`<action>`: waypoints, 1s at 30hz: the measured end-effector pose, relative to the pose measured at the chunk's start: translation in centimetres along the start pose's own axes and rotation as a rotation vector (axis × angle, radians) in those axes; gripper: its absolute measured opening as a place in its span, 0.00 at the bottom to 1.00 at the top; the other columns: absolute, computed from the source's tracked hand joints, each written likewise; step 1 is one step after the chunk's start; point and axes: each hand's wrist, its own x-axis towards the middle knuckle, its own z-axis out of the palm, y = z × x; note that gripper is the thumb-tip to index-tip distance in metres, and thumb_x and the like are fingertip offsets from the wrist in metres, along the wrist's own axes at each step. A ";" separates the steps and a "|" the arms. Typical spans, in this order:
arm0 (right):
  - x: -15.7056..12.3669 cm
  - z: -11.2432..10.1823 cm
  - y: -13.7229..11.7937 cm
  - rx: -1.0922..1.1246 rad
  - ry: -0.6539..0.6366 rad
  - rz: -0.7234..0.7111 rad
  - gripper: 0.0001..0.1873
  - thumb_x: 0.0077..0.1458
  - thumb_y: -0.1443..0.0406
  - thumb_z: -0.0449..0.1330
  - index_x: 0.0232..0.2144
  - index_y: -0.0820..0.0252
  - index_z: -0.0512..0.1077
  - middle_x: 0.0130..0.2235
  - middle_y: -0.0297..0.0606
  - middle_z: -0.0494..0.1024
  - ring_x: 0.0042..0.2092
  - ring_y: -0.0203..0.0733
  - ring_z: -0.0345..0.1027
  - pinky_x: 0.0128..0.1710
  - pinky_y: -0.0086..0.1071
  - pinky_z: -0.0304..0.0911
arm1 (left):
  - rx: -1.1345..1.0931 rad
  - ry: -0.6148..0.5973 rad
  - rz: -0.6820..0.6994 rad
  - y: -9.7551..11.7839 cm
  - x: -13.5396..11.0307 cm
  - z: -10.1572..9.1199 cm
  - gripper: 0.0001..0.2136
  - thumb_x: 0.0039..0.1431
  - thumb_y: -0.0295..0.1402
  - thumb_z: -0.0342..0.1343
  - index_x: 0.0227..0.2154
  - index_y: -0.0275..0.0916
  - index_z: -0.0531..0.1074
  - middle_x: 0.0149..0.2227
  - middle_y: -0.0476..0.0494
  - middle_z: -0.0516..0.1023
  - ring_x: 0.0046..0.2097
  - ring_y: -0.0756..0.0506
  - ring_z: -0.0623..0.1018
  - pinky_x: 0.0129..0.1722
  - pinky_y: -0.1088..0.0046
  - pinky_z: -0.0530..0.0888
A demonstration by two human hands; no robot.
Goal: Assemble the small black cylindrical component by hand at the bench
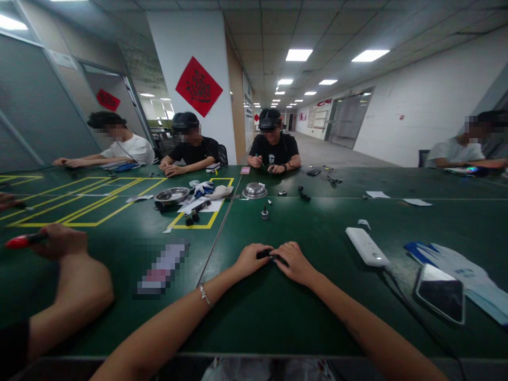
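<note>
My left hand [251,259] and my right hand [294,262] rest together on the green table [278,312] in front of me, fingers curled. Between them they grip a small black object [269,255], which lies mostly hidden under the fingers. A thin bracelet [205,295] circles my left wrist. A small metal cylinder part [264,213] stands on the table farther out, apart from both hands.
To my right lie a white power bank [367,246] with a cable, a phone [440,292] and a white-blue glove [460,267]. A neighbour's hand [59,241] at left holds a red-handled tool [21,241]. Metal bowls [254,190] and other seated people are across the table.
</note>
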 end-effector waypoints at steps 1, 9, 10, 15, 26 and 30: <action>0.0 0.0 0.0 -0.001 0.001 -0.006 0.09 0.57 0.68 0.54 0.41 0.58 0.69 0.37 0.38 0.74 0.40 0.40 0.65 0.46 0.36 0.52 | 0.004 0.002 -0.003 0.0 0.0 0.0 0.15 0.53 0.31 0.54 0.45 0.41 0.72 0.45 0.46 0.77 0.46 0.45 0.74 0.50 0.69 0.66; -0.1 0.0 0.0 0.044 0.003 -0.007 0.11 0.57 0.69 0.54 0.42 0.59 0.68 0.38 0.39 0.74 0.41 0.40 0.65 0.46 0.38 0.53 | -0.012 0.019 -0.012 -0.6 0.1 0.4 0.17 0.53 0.32 0.54 0.47 0.40 0.72 0.46 0.44 0.76 0.47 0.45 0.74 0.50 0.68 0.67; -0.1 0.0 0.0 0.049 0.008 -0.003 0.10 0.57 0.69 0.54 0.42 0.59 0.68 0.38 0.39 0.74 0.41 0.41 0.65 0.46 0.38 0.53 | -0.007 0.017 -0.007 -0.7 0.1 0.4 0.16 0.53 0.33 0.54 0.47 0.40 0.72 0.46 0.44 0.76 0.47 0.45 0.74 0.50 0.68 0.67; 0.0 -0.1 0.1 0.060 0.010 0.007 0.09 0.56 0.69 0.54 0.41 0.59 0.68 0.38 0.39 0.74 0.41 0.42 0.65 0.46 0.39 0.54 | 0.045 0.005 0.016 -0.5 0.0 0.4 0.16 0.54 0.33 0.54 0.47 0.40 0.71 0.45 0.44 0.76 0.47 0.44 0.73 0.50 0.68 0.67; -0.2 0.8 0.7 0.145 0.004 0.204 0.04 0.56 0.67 0.55 0.35 0.61 0.66 0.34 0.38 0.73 0.37 0.40 0.66 0.42 0.36 0.59 | 0.221 -0.064 0.200 0.9 -0.6 0.5 0.13 0.62 0.34 0.47 0.49 0.39 0.62 0.48 0.42 0.71 0.47 0.43 0.72 0.47 0.66 0.67; 0.1 0.9 0.1 0.201 0.000 0.262 0.09 0.59 0.68 0.50 0.42 0.61 0.65 0.37 0.41 0.74 0.40 0.41 0.67 0.41 0.34 0.60 | 0.325 -0.037 0.187 0.5 -0.2 0.9 0.10 0.62 0.32 0.46 0.45 0.38 0.63 0.43 0.42 0.72 0.44 0.43 0.72 0.43 0.67 0.68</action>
